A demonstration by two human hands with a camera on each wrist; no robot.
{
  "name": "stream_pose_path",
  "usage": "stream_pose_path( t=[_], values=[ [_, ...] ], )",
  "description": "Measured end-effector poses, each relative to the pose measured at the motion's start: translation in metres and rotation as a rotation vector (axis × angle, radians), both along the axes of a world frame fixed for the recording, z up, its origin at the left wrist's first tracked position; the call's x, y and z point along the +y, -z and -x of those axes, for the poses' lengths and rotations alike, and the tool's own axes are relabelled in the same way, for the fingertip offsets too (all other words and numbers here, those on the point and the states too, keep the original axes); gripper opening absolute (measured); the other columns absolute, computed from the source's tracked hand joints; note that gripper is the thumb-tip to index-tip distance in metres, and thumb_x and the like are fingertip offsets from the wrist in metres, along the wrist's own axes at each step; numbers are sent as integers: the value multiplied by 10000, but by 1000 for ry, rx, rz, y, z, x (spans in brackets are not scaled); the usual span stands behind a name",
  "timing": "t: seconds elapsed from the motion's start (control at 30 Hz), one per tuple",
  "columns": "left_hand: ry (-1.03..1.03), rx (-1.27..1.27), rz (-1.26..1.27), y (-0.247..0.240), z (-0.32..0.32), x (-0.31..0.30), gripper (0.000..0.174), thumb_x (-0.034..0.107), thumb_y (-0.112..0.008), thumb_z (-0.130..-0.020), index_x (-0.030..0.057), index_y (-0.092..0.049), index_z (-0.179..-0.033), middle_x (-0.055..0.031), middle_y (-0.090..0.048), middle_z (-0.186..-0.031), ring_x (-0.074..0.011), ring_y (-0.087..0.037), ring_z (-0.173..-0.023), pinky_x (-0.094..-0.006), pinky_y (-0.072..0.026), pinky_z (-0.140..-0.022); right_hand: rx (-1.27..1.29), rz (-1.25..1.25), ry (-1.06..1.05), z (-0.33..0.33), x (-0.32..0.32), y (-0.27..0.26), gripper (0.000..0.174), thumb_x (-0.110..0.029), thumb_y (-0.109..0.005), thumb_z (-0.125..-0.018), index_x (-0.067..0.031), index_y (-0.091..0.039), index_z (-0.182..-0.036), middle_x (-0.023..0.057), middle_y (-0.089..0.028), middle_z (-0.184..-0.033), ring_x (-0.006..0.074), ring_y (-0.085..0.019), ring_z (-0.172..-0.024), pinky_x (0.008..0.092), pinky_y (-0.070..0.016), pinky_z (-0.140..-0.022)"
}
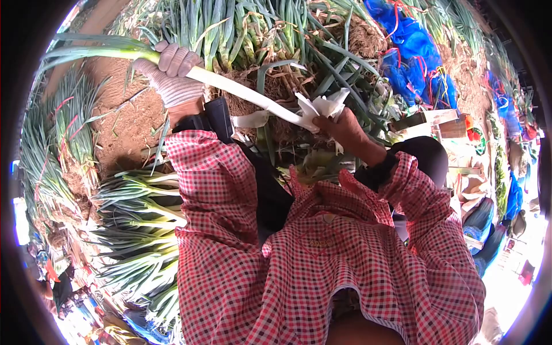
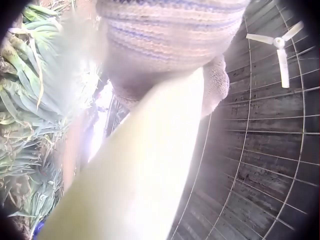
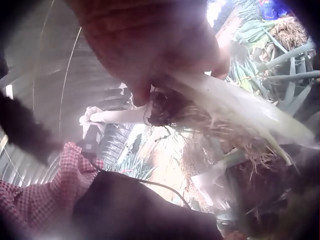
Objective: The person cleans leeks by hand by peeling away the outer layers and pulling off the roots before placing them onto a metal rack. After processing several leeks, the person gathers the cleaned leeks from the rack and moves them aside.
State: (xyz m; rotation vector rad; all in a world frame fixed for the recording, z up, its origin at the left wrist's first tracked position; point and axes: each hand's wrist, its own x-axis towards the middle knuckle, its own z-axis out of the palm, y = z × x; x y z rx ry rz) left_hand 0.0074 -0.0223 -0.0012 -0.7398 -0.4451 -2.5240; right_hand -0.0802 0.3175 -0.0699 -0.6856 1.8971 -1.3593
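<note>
A large green onion (image 1: 236, 89) with a long white stalk stretches slantwise between both hands. My left hand (image 1: 175, 69), in a striped knit glove, grips it where the white turns to green leaves. At the root end, my bare right hand (image 1: 348, 135) pinches loosened white outer layers (image 1: 325, 106) that flare away from the stalk. The right wrist view shows a pale strip of peel (image 3: 245, 102) hanging under that hand, near stringy roots (image 3: 240, 145). In the left wrist view the stalk (image 2: 145, 165) passes close to the camera below the glove (image 2: 170, 40).
Bundled green onions with roots (image 1: 247, 34) lie just beyond the hands. Cleaned ones are piled (image 1: 141, 230) at the left, and more bundles (image 1: 63, 138) lie farther left on bare soil (image 1: 121, 126). Blue netting (image 1: 414, 52) is at the upper right.
</note>
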Motion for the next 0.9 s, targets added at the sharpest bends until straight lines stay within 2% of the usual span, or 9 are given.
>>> stream_pose_path(
  t=[0.13, 0.33, 0.43, 0.57, 0.67, 0.77, 0.8, 0.83, 0.9],
  values=[
    [30, 35, 11, 2, -2, -2, 445, 482, -671, -779, 54, -579, -860, 71, -438, -514, -53, -406, -439, -215, -392, -436, 581, 67, -51, -11, 0, 5, 283, -122, -596, -826, -37, -570, -1095, 193, -613, -995, 391, -590, -878, 382, -478, -769],
    [104, 155, 7, -1, -5, 2, 500, 533, -653, -771, 53, -594, -902, 65, -474, -539, -55, -425, -438, -234, -412, -458, 67, 50, 28, -10, -1, -2, 274, -137, -605, -841, -16, -564, -1083, 102, -634, -968, 209, -610, -891, 349, -476, -786],
    [181, 177, 3, -9, -12, 2, 330, 387, -710, -773, 95, -567, -830, 71, -463, -499, -51, -428, -438, -240, -392, -529, -293, 25, -102, -3, 6, -8, 324, -150, -657, -827, -21, -552, -1104, 49, -622, -992, 137, -580, -914, 320, -477, -810],
    [204, 238, 2, -8, -13, -2, 298, 334, -730, -758, 96, -560, -815, 69, -480, -514, -57, -439, -427, -251, -392, -523, -433, 212, -149, -12, 14, -20, 396, -147, -703, -799, -28, -533, -1137, 37, -609, -1035, 138, -574, -945, 301, -477, -832],
    [95, 290, -22, -7, -5, 2, 536, 511, -619, -818, -4, -562, -953, 36, -514, -573, -67, -458, -470, -241, -425, -458, -311, 227, -140, -7, 10, -23, 431, -159, -724, -778, -32, -531, -1142, 43, -607, -1054, 162, -580, -954, 322, -478, -839],
    [-521, -623, -259, -20, 1, 19, 572, 580, -548, -833, 15, -554, -917, 8, -524, -595, -115, -496, -486, -264, -454, -467, 144, 104, 2, 3, 5, -28, 423, -181, -728, -754, -39, -549, -1110, 81, -616, -1044, 228, -604, -939, 359, -482, -813],
    [-539, -658, 130, 13, 1, 3, 577, 617, -480, -847, 42, -531, -853, -18, -521, -616, -167, -521, -521, -298, -474, -503, 403, 8, 22, 8, 2, -33, 418, -189, -729, -743, -42, -556, -1095, 96, -615, -1035, 255, -607, -934, 371, -482, -804],
    [-720, -1033, -253, -8, 11, 35, 422, 472, -467, -910, 74, -441, -771, -29, -481, -652, -158, -410, -493, -331, -435, -493, 661, -94, 43, 14, 1, -36, 414, -196, -730, -733, -45, -562, -1080, 111, -615, -1027, 282, -610, -929, 383, -482, -795],
    [-687, -1071, -304, 2, 15, 32, 420, 484, -481, -887, 87, -454, -751, 34, -386, -569, -152, -365, -484, -308, -418, -510, 873, -128, -1, 25, 3, -23, 375, -195, -724, -699, -54, -571, -1011, 131, -592, -967, 320, -601, -875, 392, -480, -747]
  ],
)
